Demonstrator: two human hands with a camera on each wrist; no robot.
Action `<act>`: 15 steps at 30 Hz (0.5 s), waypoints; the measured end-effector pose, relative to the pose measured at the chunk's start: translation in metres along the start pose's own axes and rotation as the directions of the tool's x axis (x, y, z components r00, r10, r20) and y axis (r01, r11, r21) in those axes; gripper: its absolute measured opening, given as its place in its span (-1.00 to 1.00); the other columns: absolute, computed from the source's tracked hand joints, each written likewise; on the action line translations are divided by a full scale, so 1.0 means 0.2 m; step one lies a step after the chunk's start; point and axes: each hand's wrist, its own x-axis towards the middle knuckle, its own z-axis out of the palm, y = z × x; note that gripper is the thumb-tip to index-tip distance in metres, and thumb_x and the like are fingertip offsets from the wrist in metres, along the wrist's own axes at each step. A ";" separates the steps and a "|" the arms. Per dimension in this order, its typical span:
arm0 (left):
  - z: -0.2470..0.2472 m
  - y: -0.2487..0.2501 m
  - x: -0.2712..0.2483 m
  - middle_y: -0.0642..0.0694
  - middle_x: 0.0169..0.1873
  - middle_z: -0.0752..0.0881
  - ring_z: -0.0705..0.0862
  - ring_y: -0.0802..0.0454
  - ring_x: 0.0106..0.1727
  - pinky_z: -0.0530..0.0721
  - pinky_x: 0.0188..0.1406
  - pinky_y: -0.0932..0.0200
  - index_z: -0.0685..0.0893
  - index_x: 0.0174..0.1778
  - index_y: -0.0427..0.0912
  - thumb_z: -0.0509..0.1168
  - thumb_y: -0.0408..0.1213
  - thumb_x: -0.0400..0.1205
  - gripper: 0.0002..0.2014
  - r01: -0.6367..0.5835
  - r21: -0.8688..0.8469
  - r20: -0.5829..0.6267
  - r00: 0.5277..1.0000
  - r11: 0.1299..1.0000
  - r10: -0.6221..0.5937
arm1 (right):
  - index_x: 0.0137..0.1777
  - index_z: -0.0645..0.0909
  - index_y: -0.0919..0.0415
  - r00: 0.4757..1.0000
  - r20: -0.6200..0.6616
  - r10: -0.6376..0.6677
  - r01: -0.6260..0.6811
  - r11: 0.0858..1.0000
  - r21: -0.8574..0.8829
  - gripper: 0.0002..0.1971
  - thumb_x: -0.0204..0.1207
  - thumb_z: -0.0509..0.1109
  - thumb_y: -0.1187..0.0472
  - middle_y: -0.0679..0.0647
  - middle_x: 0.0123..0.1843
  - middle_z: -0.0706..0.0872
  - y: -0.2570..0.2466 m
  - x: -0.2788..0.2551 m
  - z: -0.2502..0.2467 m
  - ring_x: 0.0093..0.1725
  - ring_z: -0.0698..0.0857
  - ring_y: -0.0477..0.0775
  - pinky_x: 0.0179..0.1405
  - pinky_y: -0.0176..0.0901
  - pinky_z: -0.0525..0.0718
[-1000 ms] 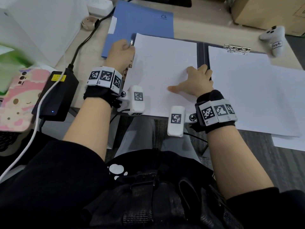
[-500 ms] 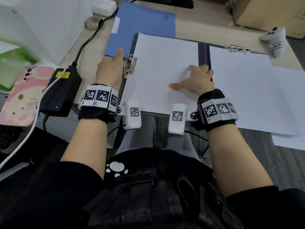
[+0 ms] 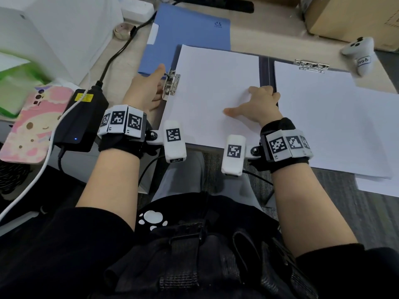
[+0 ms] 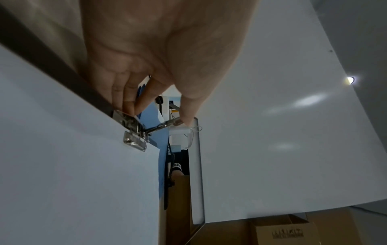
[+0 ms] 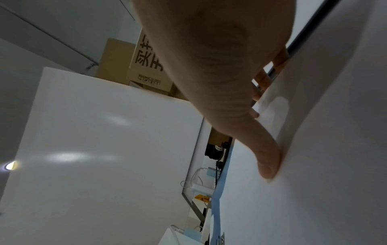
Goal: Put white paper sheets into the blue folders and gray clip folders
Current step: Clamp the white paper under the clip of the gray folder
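An open gray clip folder [image 3: 266,70] lies on the desk before me. A white paper sheet [image 3: 216,83] covers its left half. At that sheet's left edge sits a metal clip [image 3: 172,85]. My left hand [image 3: 146,89] pinches the clip: in the left wrist view the thumb [image 4: 186,119] is on the raised lever and two fingers [image 4: 127,106] rest on its base. My right hand [image 3: 257,104] holds the sheet, thumb [image 5: 270,165] flat on top and fingers curled over its right edge by the spine. A closed blue folder [image 3: 190,37] lies behind.
More white sheets [image 3: 323,115] lie under a second clip [image 3: 312,65] on the folder's right half and overhang the desk edge. A black power adapter [image 3: 79,121] and pink phone [image 3: 32,126] sit left. A white controller [image 3: 360,55] and cardboard box [image 3: 349,16] stand far right.
My left hand slid back toward me from the sheet's upper left corner, uncovering the metal clip, and now pinches its lever. The right hand has stayed on the sheet.
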 end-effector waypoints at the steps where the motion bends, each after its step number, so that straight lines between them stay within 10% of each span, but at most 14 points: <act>1: -0.01 0.00 0.00 0.01 -0.32 0.60 0.62 0.13 -0.28 0.65 -0.13 0.28 0.54 -0.23 -0.12 0.20 0.12 0.63 -0.65 0.016 -0.006 -0.007 1.000 1.000 -0.016 | 0.53 0.29 0.27 1.000 0.001 0.000 0.000 1.000 -0.002 -0.14 0.34 0.55 -0.12 0.22 0.55 0.22 0.00 0.00 0.00 0.55 0.15 0.29 0.54 0.13 0.26; 7: -0.05 -0.01 0.02 -0.07 -0.20 0.64 0.68 0.02 -0.08 0.69 0.19 0.06 0.56 -0.07 -0.25 0.32 0.20 0.51 -0.50 0.057 -0.031 0.014 0.998 0.998 -0.057 | 0.52 0.30 0.28 1.000 0.003 -0.002 0.002 1.000 -0.002 -0.15 0.34 0.55 -0.12 0.22 0.55 0.22 0.00 0.00 0.00 0.54 0.16 0.30 0.52 0.10 0.26; 12: -0.06 0.00 -0.03 0.07 -0.50 0.66 0.64 0.20 -0.47 0.67 -0.47 0.36 0.58 -0.23 -0.13 0.31 -0.06 0.61 -0.78 0.056 -0.039 0.113 0.992 0.998 -0.051 | 0.52 0.30 0.27 1.000 -0.009 -0.002 0.002 1.000 -0.013 -0.13 0.32 0.55 -0.15 0.23 0.54 0.23 0.01 0.00 0.02 0.55 0.14 0.30 0.54 0.17 0.29; 15: -0.07 -0.02 -0.04 0.14 -0.68 0.67 0.62 0.28 -0.63 0.61 -0.54 0.39 0.59 -0.27 -0.13 0.29 -0.28 0.64 -0.84 0.031 -0.065 0.117 0.993 0.997 -0.024 | 0.47 0.35 0.26 1.000 -0.021 0.004 -0.004 1.000 -0.021 -0.15 0.29 0.56 -0.18 0.23 0.53 0.24 0.01 0.00 0.04 0.55 0.14 0.31 0.53 0.21 0.29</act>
